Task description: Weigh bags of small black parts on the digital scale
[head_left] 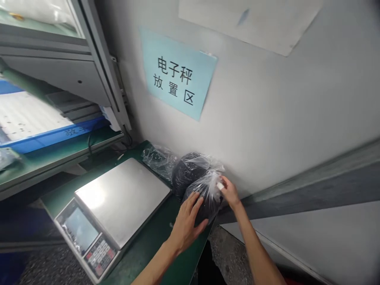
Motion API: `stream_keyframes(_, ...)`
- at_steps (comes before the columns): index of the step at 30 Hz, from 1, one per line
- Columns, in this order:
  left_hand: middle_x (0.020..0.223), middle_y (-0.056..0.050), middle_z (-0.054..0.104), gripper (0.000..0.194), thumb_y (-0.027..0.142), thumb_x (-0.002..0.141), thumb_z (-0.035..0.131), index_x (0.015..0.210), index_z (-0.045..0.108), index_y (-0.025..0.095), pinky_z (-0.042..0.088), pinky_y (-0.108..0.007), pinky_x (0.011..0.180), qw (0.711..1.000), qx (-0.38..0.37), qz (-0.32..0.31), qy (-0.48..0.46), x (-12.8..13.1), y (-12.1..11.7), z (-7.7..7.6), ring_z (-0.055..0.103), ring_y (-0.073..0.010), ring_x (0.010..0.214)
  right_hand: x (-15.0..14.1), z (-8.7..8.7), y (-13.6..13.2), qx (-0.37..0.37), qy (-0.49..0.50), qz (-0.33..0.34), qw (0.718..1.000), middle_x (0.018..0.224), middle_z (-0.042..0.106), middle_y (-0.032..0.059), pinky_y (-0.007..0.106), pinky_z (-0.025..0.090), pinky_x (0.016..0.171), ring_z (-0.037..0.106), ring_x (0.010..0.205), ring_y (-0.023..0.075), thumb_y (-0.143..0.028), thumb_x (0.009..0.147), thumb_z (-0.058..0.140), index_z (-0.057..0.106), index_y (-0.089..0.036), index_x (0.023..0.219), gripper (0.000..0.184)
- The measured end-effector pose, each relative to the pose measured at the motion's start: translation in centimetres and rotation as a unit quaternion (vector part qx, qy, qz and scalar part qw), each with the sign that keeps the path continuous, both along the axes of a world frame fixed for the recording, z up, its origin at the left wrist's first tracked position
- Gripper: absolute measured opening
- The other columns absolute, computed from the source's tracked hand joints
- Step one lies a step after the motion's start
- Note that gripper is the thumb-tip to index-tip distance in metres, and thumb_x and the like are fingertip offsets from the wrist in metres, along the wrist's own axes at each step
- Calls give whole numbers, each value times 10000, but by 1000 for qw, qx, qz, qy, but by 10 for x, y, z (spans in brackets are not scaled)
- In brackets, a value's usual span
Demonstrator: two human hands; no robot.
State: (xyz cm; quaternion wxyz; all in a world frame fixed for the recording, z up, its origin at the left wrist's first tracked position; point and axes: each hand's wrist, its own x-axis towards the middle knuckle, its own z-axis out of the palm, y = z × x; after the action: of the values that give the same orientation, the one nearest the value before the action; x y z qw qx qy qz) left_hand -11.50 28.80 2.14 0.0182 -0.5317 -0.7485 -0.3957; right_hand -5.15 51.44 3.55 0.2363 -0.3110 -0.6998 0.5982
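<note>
Hands at crinkled plastic bag (204, 194)

The electronic scale (130, 198) lies at the left on the surface (139, 261), its display and keypad at the near left end; right of it sit two filled plastic bags, the front bag (202, 204) touching the rear bag (187, 172); loose plastic film (158, 158) lies left of the rear bag, behind the scale; the wall (267, 118) rises behind them, with a sign (179, 75) on it above the bags and a sheet (252, 21) higher, to the right; farther left, a tray (44, 138) lies on the workbench (68, 152).
</note>
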Motion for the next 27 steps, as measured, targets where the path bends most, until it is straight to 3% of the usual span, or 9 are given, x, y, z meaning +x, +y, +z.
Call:
stream_keyframes(3, 1508, -167, 338, 749, 330, 856, 597, 1474, 189, 222, 345, -536, 1100, 996, 0, 50, -71, 1, 30, 8, 318, -334, 1397, -6, 6, -33, 88, 7, 0, 996, 1108, 674, 91, 414, 406, 1011, 579, 1071, 271, -206, 709, 614, 677, -188, 1046, 343)
stream_keyframes(5, 1489, -180, 361, 828, 367, 797, 653, 1469, 197, 207, 350, -547, 1088, 983, -10, 81, -165, -2, 33, 6, 358, -356, 1370, -8, 14, -57, 212, -5, 54, 976, 1114, 665, 101, 398, 424, 993, 582, 1068, 251, -132, 769, 495, 657, -171, 1092, 363)
stream_keyframes(8, 1453, -190, 404, 904, 438, 734, 696, 1462, 228, 175, 365, -537, 1077, 947, -24, 106, -303, -8, 16, 3, 397, -371, 1340, -7, 29, -89, 316, -34, 136, 938, 1082, 660, 79, 355, 450, 951, 584, 1038, 220, -17, 760, 393, 615, -182, 1155, 483)
stream_keyframes(12, 1454, -158, 427, 926, 449, 718, 714, 1475, 239, 205, 374, -480, 1087, 919, 7, 69, -388, -14, -11, 12, 416, -359, 1330, 0, 41, -124, 344, -48, 200, 916, 988, 655, 63, 341, 469, 877, 583, 937, 226, 16, 736, 420, 615, -201, 1130, 491)
stream_keyframes(16, 1479, -132, 411, 830, 463, 759, 682, 1459, 303, 228, 391, -441, 1076, 911, 8, 35, -412, -16, -20, 17, 435, -337, 1319, 10, 42, -129, 251, 11, 187, 950, 1070, 624, 52, 340, 431, 950, 554, 1019, 216, -68, 792, 512, 568, -226, 1203, 444)
stream_keyframes(18, 1408, -129, 494, 655, 455, 825, 619, 1398, 411, 215, 422, -429, 1040, 918, -3, 26, -396, -16, -18, 15, 499, -316, 1258, 14, 38, -115, 149, 40, 173, 973, 1045, 618, 28, 324, 435, 940, 566, 980, 192, -142, 777, 593, 520, -235, 1260, 498)
stream_keyframes(20, 1307, -113, 576, 462, 415, 877, 564, 1294, 530, 220, 440, -414, 1002, 939, -10, 10, -343, -16, -15, 12, 552, -289, 1178, 14, 31, -94, 21, 61, 146, 987, 927, 601, -6, 275, 478, 807, 575, 828, 151, -212, 744, 645, 518, -229, 1251, 523)
stream_keyframes(24, 1209, -78, 628, 335, 312, 899, 529, 1225, 583, 259, 421, -398, 981, 975, 3, 16, -221, -16, -7, 6, 553, -259, 1135, 6, 18, -48, -209, 110, 15, 972, 791, 563, -28, 198, 435, 537, 524, 607, 95, -298, 619, 726, 611, -194, 1018, 428)
stream_keyframes(27, 1225, -76, 619, 378, 222, 884, 505, 1258, 550, 257, 411, -400, 972, 982, -15, 43, -184, -16, -1, 7, 543, -252, 1139, 6, 24, -21, -248, 122, -51, 960, 751, 592, -25, 185, 425, 502, 522, 559, 86, -307, 547, 762, 601, -194, 895, 400)
